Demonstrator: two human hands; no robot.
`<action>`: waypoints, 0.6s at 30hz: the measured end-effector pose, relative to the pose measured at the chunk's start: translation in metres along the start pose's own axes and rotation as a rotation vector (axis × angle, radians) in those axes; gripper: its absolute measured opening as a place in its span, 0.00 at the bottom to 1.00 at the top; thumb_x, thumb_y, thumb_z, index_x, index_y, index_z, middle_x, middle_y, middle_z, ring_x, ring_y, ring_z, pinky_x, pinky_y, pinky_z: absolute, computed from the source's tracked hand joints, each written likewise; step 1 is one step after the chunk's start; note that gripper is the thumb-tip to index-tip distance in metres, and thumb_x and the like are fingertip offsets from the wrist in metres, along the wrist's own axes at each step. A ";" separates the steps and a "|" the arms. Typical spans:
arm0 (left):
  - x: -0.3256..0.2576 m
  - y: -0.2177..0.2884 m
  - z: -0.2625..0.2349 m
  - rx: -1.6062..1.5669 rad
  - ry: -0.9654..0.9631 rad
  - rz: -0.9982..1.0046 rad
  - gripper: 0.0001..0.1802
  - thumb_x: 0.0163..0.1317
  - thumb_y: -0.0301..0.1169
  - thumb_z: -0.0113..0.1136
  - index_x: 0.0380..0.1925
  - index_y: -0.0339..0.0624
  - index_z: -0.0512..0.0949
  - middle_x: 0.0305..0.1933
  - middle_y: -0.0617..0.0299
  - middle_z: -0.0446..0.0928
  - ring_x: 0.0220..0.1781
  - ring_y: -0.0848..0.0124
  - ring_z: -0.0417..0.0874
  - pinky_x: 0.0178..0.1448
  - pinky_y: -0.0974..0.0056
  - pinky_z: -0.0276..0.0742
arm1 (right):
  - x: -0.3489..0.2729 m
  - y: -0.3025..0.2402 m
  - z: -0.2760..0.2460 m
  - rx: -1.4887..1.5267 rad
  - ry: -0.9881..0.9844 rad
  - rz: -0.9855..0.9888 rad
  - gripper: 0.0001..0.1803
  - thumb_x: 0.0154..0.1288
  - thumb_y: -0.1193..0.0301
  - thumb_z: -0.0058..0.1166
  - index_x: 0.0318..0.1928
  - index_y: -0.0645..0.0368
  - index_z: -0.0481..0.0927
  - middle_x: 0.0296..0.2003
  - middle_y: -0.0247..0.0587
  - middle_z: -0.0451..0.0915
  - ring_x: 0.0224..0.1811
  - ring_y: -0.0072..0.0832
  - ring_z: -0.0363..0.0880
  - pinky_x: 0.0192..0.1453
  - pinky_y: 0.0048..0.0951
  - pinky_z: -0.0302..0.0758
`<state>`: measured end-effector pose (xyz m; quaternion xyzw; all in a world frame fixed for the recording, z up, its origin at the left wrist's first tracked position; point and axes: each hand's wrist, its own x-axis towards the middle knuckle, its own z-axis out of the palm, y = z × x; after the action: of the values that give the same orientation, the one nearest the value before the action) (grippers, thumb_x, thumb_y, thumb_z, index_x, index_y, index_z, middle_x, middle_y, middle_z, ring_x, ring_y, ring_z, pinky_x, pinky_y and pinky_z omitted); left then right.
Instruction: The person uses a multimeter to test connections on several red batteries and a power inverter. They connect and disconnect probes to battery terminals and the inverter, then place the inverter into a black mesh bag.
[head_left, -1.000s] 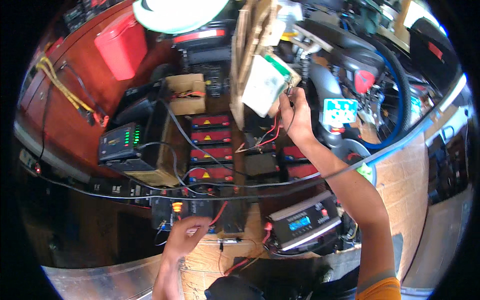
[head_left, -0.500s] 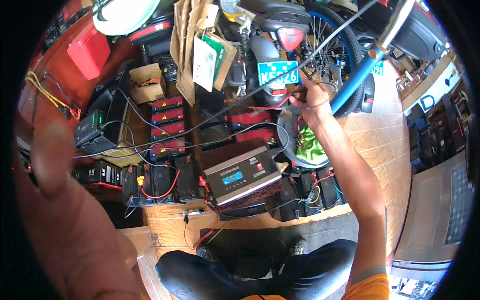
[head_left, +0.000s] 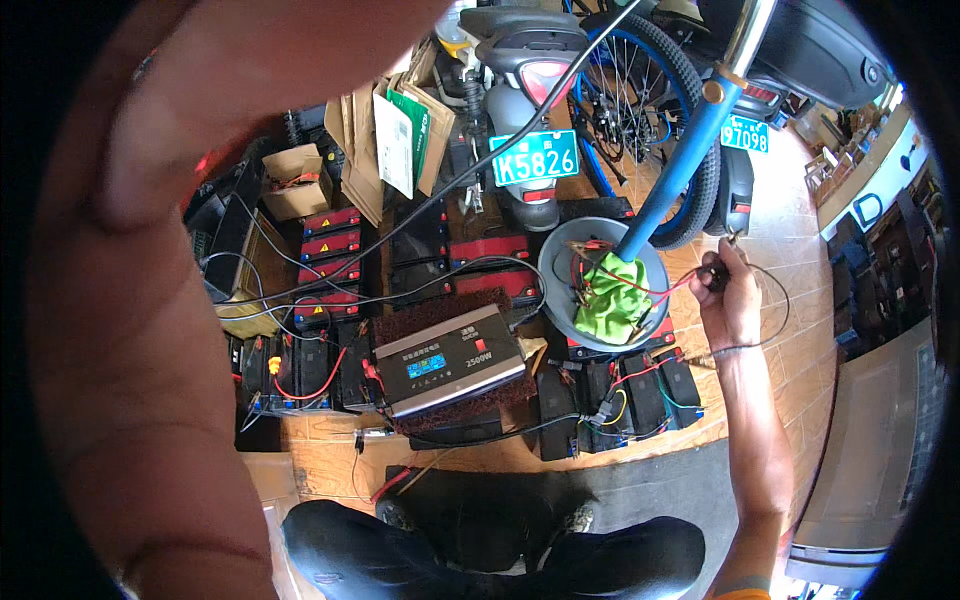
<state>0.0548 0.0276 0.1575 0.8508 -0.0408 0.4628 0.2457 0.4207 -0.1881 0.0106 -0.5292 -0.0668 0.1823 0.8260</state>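
Note:
My right hand [head_left: 732, 298] is closed around a thin red and black wire lead, right of the grey bucket [head_left: 553, 290]. A small metal tip [head_left: 735, 238] sticks up above its fingers. Red wires [head_left: 676, 285] run from this hand across the bucket, which holds a bright green cloth [head_left: 612, 300] and some clip-ended wires. My left hand [head_left: 240, 110] looms very close and blurred across the left and top. Its fingertips run out of view, so its grip cannot be told. A grey-black power unit [head_left: 450, 365] with a lit blue display rests on a brown fibrous mat [head_left: 490, 395].
Black batteries [head_left: 590, 405] and red-topped batteries [head_left: 330, 245] stand in rows on the tiled floor. A black cable [head_left: 420, 215] crosses the scene. A blue pole [head_left: 675, 180] slants over the bucket, before a scooter [head_left: 525, 90] and a bicycle wheel [head_left: 690, 90]. Cardboard [head_left: 352, 150] leans behind.
My right hand has moved right and lower, from behind the bucket to beside it, carrying the wire lead. My left hand has risen and now covers the upper left.

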 end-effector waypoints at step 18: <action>-0.050 -0.032 0.308 -0.747 -0.561 -0.649 0.50 0.59 0.39 0.80 0.73 0.32 0.59 0.68 0.47 0.70 0.74 0.63 0.69 0.78 0.58 0.65 | -0.038 -0.021 0.006 -1.035 -0.574 -0.298 0.15 0.61 0.78 0.63 0.48 0.60 0.78 0.32 0.49 0.83 0.31 0.38 0.86 0.32 0.36 0.81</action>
<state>0.2720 -0.0929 -0.0342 0.7655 -0.0019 0.0740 0.6392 0.3884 -0.2048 0.0356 -0.7766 -0.4401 0.1441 0.4272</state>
